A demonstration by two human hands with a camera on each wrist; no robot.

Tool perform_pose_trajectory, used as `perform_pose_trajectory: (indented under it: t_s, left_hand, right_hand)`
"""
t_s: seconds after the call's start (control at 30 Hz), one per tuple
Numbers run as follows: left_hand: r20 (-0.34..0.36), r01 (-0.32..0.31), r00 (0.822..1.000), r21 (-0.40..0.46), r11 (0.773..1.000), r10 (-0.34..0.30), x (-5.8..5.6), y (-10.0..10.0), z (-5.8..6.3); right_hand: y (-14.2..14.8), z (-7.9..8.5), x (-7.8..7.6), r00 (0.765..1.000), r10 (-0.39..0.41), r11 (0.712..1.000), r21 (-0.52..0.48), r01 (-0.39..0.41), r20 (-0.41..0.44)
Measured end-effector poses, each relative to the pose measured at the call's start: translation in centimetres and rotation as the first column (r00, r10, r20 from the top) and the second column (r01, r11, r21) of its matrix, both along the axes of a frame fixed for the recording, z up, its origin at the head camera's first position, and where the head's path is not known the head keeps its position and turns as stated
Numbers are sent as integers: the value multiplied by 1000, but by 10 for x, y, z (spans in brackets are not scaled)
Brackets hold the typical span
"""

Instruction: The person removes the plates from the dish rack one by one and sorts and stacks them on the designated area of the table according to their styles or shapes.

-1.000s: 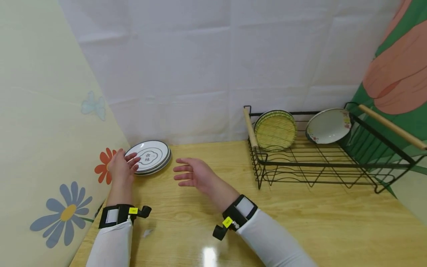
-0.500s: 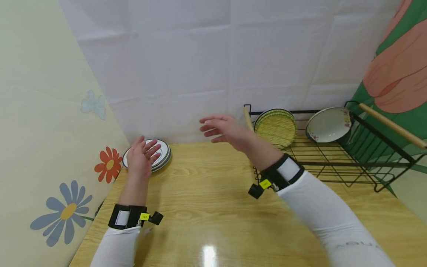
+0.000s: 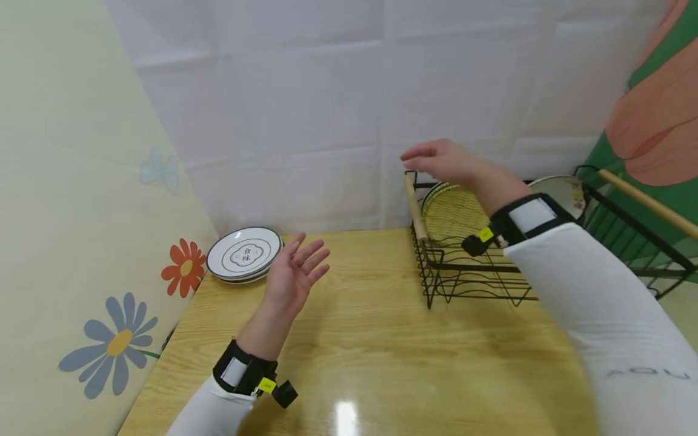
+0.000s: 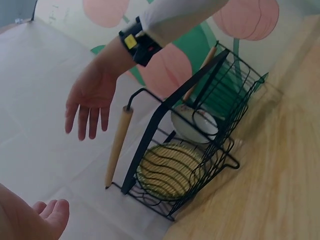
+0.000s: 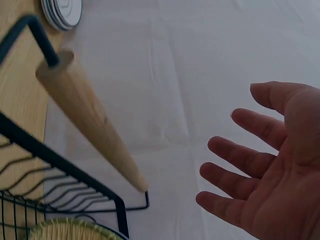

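My left hand (image 3: 291,275) is raised over the table just right of a stack of white plates (image 3: 245,254), its fingers loosely extended and holding nothing. Above the left end of a black wire dish rack (image 3: 485,267) hovers my right hand (image 3: 444,160), fingers straight and nothing in its grasp. In the right wrist view the rack's wooden handle (image 5: 95,120) lies beside that hand's spread fingers. Inside the rack stands a round woven yellow-green tray (image 3: 455,215), with a dark-rimmed piece behind it. A white floral bowl (image 4: 187,125) leans farther along the rack, partly covered by my right forearm in the head view.
The wooden table (image 3: 354,339) runs up to a white cloth backdrop (image 3: 305,121). A flower-printed panel (image 3: 109,242) borders the left side, and a green and pink one (image 3: 654,133) the right. A second wooden handle (image 3: 649,203) tops the rack's right end.
My right hand has moved right and up, from near the plates to above the rack. My left hand has shifted right, off the plates, leaving their printed top uncovered.
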State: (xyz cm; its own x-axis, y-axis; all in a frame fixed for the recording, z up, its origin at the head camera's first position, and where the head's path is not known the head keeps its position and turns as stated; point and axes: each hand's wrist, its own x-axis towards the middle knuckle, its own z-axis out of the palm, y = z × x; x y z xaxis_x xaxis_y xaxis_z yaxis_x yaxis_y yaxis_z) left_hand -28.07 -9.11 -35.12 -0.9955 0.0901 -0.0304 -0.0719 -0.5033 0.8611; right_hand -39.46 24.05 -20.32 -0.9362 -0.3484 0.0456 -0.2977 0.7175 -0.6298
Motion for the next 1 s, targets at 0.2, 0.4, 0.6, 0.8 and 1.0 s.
perform_pose_trajectory:
  t_s: [0.2, 0.4, 0.6, 0.8, 1.0]
  left_hand:
    - [7, 131, 991, 84, 988, -132, 21, 28, -8]
    - [-13, 240, 971, 139, 961, -240, 40, 56, -17]
    - [11, 263, 963, 201, 944, -271, 57, 82, -28]
    - [30, 299, 950, 196, 934, -310, 67, 93, -41]
    - [54, 315, 942, 190, 930, -331, 71, 96, -47]
  right_hand:
    - [40, 5, -17, 995, -99, 994, 52, 101, -28]
    - [74, -2, -33, 982, -177, 965, 184, 187, -65]
    - [90, -24, -42, 964, -254, 933, 243, 265, -77]
    - [92, -51, -50, 958, -270, 917, 278, 285, -92]
    - [98, -76, -60, 960, -253, 887, 366, 281, -124]
